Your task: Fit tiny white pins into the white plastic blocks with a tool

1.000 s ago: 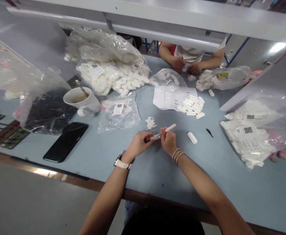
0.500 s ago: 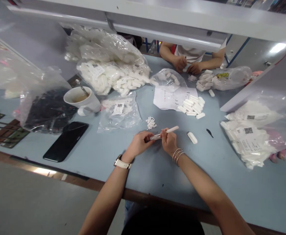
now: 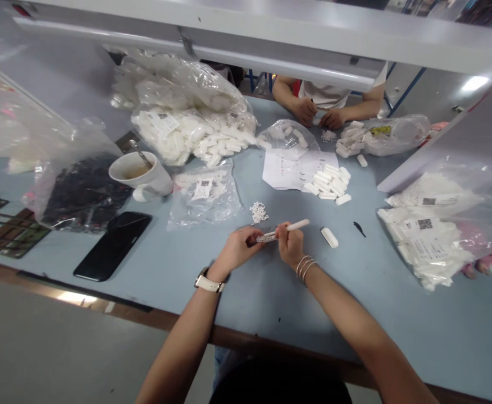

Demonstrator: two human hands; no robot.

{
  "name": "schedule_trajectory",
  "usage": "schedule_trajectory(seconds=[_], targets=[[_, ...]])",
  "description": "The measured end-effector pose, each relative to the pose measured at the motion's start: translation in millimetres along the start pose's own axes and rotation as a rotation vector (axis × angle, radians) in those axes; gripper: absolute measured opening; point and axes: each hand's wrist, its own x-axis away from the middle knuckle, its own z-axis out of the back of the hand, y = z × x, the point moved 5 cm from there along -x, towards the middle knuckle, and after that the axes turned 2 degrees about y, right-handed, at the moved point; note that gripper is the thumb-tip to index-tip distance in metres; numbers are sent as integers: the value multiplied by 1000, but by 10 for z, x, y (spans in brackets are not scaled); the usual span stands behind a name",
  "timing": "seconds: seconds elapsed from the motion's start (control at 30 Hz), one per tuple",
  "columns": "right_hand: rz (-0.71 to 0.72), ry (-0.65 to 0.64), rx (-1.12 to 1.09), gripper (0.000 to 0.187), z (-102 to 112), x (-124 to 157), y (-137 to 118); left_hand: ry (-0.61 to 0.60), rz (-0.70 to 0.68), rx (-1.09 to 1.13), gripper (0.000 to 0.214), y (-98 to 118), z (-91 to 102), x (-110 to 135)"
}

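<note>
The blue table (image 3: 246, 303) bears QR-labelled bags (image 3: 426, 242); fingers (image 3: 251, 232) hold a seemingly slotted piece (image 3: 267, 238).

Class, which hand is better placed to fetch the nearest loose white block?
Likely the right hand: nearer the block, though holding a white stick. The left hand, farther off, holds a piece.

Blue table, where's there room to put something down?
There's room between the black phone and the white watch, and between the right forearm and the rightmost bags. It's crowded beyond the left hand: small white bits, bags, cup.
</note>
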Motion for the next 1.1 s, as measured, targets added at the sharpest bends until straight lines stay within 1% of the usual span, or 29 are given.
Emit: schedule_trajectory(seconds=[0.1,0.17,0.2,0.27,0.4,0.5,0.63,0.73,0.8,0.97,1.03,1.1], targets=[[-335,238,-225,60,112,-45,182,-10,-12,23,9,3,4,6],[-504,348,-350,60,134,-69,294,-13,-19,44,9,8,7,8],[-548,389,-399,59,138,-82,330,-12,-20,50,10,8,8,8],[-573,409,-469,58,127,-113,363,-5,-16,53,10,4,8,7],[-570,387,-518,58,105,-124,352,5,28,46,11,-29,1,8],[-568,374,-501,59,98,-114,329,5,52,49,11,-50,-4,13],[-530,351,-456,61,87,-117,315,5,47,53,11,-67,-7,15],[-450,337,-421,58,92,-131,304,12,40,59,11,-79,-10,9],[-398,305,-376,54,90,-140,294,13,42,64,12,-85,-15,3],[-285,186,-251,50,45,-139,260,0,89,70,12,-106,-39,-3],[-211,114,-219,47,3,-128,221,2,101,80,16,-112,-48,-4],[-100,51,-136,42,-31,-110,153,16,104,83,22,-114,-54,-4]])
